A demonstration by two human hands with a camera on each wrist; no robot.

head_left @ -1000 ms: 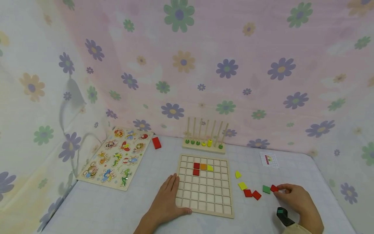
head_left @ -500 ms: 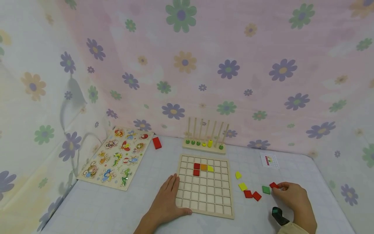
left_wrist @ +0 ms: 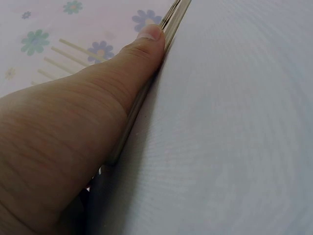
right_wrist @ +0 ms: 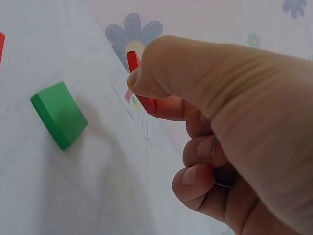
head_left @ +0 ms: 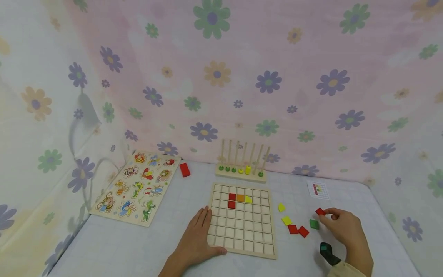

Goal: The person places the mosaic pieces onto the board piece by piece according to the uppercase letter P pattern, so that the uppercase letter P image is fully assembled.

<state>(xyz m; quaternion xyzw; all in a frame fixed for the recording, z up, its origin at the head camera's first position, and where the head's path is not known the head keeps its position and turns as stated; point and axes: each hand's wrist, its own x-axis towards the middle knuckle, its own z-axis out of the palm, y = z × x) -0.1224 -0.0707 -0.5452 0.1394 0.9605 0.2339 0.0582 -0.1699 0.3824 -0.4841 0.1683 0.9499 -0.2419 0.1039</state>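
Right hand (head_left: 346, 227) pinches one red tile (head_left: 320, 211) at its fingertips. The grid board (head_left: 239, 234) lies well to that hand's left, long axis fore-and-aft; left hand (head_left: 195, 240), fingers extended, touches its near-left corner and is nearer.

Grid board (head_left: 239, 223): matt wood. Right of it, held red tile (head_left: 320, 211): smooth. Behind it, peg rack (head_left: 241, 176): wood. Under it, tabletop (head_left: 131, 246): matt cloth.
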